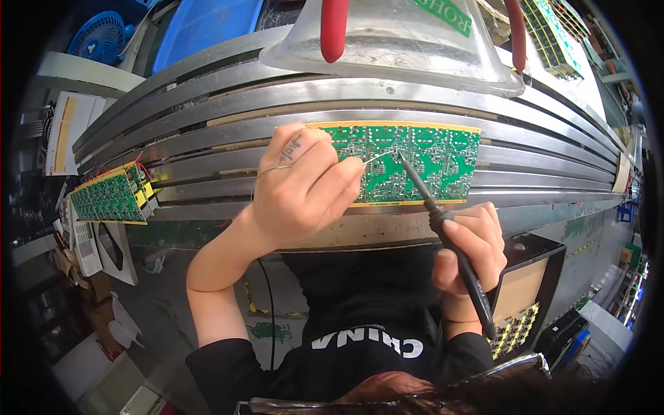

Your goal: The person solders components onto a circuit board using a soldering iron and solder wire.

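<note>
A long green circuit board panel [443, 162] with yellow edge strips lies across the metal rails, small components and solder points facing up. My left hand [304, 183] is closed over the panel's left part and hides it. From its pinched fingers a thin solder wire [377, 158] reaches over the board. My right hand [477, 245] grips a black soldering iron [462, 256] by its handle. The iron's tip meets the board near the wire's end; whether wire and tip touch is too small to tell.
A clear plastic hood [401, 59] with red supports stands beyond the panel. Another stack of green boards [111, 196] sits at the left end of the metal rails [207, 149]. A blue fan [100, 36] is at far left. Yellow-dotted boards [515, 330] lie low on the right.
</note>
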Motion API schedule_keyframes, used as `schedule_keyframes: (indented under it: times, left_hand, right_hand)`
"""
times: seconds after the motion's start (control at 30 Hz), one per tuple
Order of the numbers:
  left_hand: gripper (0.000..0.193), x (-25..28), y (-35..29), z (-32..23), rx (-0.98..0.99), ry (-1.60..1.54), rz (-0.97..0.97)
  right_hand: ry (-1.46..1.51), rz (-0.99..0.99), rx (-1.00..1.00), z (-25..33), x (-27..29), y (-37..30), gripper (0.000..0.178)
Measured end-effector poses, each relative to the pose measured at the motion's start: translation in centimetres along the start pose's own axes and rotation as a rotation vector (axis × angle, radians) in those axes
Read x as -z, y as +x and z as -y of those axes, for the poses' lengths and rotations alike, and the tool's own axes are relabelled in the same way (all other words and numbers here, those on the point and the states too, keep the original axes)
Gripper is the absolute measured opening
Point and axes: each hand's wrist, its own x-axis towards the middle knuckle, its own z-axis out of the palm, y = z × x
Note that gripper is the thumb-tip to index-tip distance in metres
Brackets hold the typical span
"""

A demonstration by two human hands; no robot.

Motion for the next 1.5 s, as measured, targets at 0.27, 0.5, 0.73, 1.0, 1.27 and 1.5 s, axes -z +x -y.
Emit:
schedule_keyframes:
  times: [0.27,0.5,0.73,1.0,1.27,1.5]
  left_hand:
    - [0.019,0.1,0.0,0.0,0.003,-0.003,0.004]
    - [0.020,0.0,0.0,0.2,-0.001,-0.007,0.006]
    - [0.020,0.1,0.3,-0.2,0.009,0.018,0.032]
    - [0.025,-0.1,0.0,0.2,-0.016,0.017,-0.025]
    - [0.032,1.9,-0.2,0.3,0.036,-0.026,-0.046]
    - [0.028,2.3,0.4,0.0,0.168,-0.029,0.015]
  right_hand:
    - [-0.044,0.034,-0.011,0.7,-0.5,0.6,0.021]
    - [-0.087,0.045,-0.022,1.7,-0.5,1.1,0.019]
    - [-0.125,0.063,-0.005,1.9,-0.6,1.4,0.018]
    - [-0.150,0.067,-0.025,2.5,-0.5,1.7,0.019]
    - [-0.192,0.072,-0.084,3.4,-0.5,2.2,0.020]
    - [-0.180,0.029,-0.067,3.6,-0.5,2.6,0.025]
